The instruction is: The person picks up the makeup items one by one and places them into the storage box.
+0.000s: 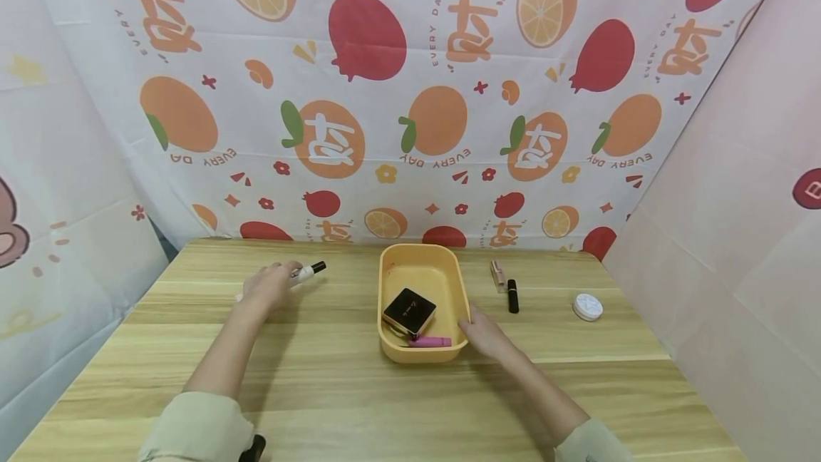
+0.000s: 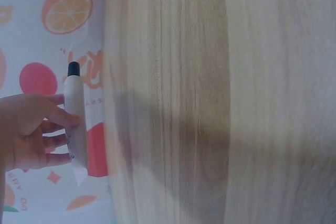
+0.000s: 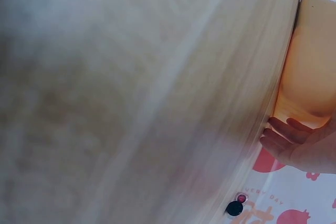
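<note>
My left hand (image 1: 269, 284) holds a white squeeze tube (image 2: 77, 124) with a black cap between thumb and fingers, at the left of the table. In the left wrist view, the capped end points up and the flat end down. At the middle of the table stands a yellow plastic bin (image 1: 423, 356). Its right side is held by my right hand (image 1: 486, 335), thumb over the rim and fingers along the outer wall. Inside the bin lie a square black compact (image 1: 410, 311) and a pink tube (image 1: 431, 342), both toward the near end.
Right of the bin lie a pink lipstick (image 1: 497, 275), a black lipstick-like tube (image 1: 513, 296) and a round white case (image 1: 587, 306). A black object (image 1: 253, 448) shows beside my left sleeve. A fruit-print curtain (image 1: 410, 127) hangs behind the wooden table (image 1: 333, 405).
</note>
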### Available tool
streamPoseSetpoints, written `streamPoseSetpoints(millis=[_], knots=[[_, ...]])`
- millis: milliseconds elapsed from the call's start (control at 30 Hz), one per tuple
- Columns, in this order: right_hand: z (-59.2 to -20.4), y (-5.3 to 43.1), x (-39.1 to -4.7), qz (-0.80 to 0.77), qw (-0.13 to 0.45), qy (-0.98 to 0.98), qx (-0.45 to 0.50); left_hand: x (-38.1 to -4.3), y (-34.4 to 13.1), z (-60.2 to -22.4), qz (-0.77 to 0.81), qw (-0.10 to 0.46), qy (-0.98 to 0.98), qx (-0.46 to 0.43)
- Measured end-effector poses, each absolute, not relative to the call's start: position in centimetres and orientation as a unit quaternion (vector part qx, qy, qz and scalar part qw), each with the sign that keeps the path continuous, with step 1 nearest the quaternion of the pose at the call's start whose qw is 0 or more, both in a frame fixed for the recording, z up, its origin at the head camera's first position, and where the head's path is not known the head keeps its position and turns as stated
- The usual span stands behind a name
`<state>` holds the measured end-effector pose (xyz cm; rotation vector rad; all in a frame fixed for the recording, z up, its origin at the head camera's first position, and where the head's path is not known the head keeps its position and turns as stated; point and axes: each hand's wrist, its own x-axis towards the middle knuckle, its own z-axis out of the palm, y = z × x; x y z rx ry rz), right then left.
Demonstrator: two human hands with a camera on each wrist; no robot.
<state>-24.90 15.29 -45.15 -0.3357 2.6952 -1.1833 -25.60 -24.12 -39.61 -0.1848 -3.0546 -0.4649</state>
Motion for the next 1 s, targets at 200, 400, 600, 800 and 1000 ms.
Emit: streamPoseSetpoints(millis=[200,400,600,800,1000], knots=[[-45.2,15.3,-24.9,-0.4,0.086,0.905,-0.114,-25.7,-23.9,-39.6,-0.148,0.021,-0.987,-0.063],[-45.4,15.3,-24.8,-0.396,0.086,0.908,-0.112,-25.7,-23.5,-39.6,-0.145,0.022,-0.987,-0.069],[-45.5,15.3,-24.7,-0.397,0.081,0.907,-0.113,-25.6,-23.1,-39.3,-0.146,0.021,-0.986,-0.077],[-45.5,15.2,-24.6,-0.414,0.078,0.9,-0.113,-25.6,-22.5,-38.6,-0.142,0.019,-0.986,-0.079],[-45.5,15.2,-24.6,-0.413,0.081,0.9,-0.113,-25.6,-22.1,-38.1,-0.141,0.019,-0.986,-0.085]])
